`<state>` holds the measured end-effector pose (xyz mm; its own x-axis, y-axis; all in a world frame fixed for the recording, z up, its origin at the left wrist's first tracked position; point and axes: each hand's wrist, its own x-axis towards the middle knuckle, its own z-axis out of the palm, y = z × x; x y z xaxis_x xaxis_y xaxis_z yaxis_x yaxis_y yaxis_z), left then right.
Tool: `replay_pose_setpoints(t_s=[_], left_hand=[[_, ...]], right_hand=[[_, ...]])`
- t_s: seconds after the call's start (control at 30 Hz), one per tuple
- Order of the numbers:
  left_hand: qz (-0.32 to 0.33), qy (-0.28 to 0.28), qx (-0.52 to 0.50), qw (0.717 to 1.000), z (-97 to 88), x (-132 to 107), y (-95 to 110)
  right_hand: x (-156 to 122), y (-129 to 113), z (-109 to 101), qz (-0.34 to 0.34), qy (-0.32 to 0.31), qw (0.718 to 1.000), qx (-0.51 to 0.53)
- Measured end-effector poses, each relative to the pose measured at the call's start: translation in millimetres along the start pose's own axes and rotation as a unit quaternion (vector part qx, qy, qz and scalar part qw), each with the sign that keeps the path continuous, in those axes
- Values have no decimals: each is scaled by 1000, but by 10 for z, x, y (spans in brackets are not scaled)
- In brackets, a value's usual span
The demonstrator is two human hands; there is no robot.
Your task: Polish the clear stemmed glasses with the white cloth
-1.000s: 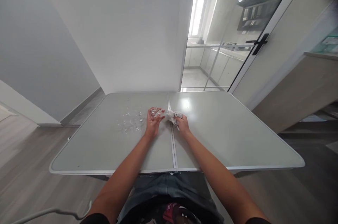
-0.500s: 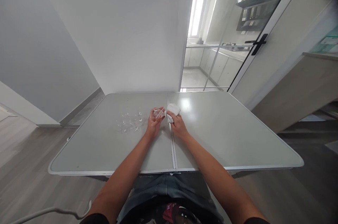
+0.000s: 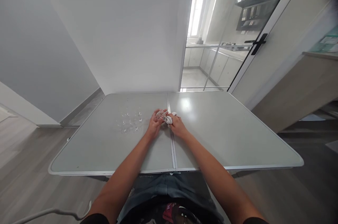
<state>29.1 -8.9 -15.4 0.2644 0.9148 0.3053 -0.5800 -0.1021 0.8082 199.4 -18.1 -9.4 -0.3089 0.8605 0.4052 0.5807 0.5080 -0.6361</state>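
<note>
My left hand [image 3: 154, 123] is closed around a small clear glass [image 3: 161, 114] held just above the grey folding table [image 3: 224, 136]. My right hand [image 3: 177, 125] grips a crumpled white cloth [image 3: 169, 119] and presses it against the glass, so the two hands touch over the table's centre seam. Most of the cloth is hidden inside the fingers. To the left of my left hand stand several more small clear glasses [image 3: 130, 122] in a loose group on the tabletop.
A white wall stands behind the table. A glass sliding door [image 3: 253, 46] with a black handle opens on a kitchen at the back right. A wooden counter [image 3: 314, 83] is at the right. A white cable [image 3: 50, 211] runs across the floor at the lower left.
My right hand brought the white cloth leftwards from beside the glass onto it and bunched it up. My left hand tilted the glass slightly towards the right.
</note>
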Motion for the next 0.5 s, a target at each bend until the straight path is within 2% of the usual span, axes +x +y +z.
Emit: replay_pose_setpoints(t_s=[0.17,0.27,0.33,0.4,0.47,0.5], left_hand=[[3,22,-26,999,25,4,32],[-13,13,-45,999,21,-8,56],[-26,6,-59,998,11,-22,73],[-34,-1,-70,997,7,-38,87],[-39,-10,-79,996,14,-54,92],[-42,-17,-81,996,20,-61,91]], right_hand=[[29,-9,-7,17,16,993,112],[43,1,8,61,35,970,233],[45,-12,5,115,25,933,341],[42,-40,-14,178,-6,876,448],[39,-67,-39,233,-38,822,519],[41,-75,-50,249,-46,807,534]])
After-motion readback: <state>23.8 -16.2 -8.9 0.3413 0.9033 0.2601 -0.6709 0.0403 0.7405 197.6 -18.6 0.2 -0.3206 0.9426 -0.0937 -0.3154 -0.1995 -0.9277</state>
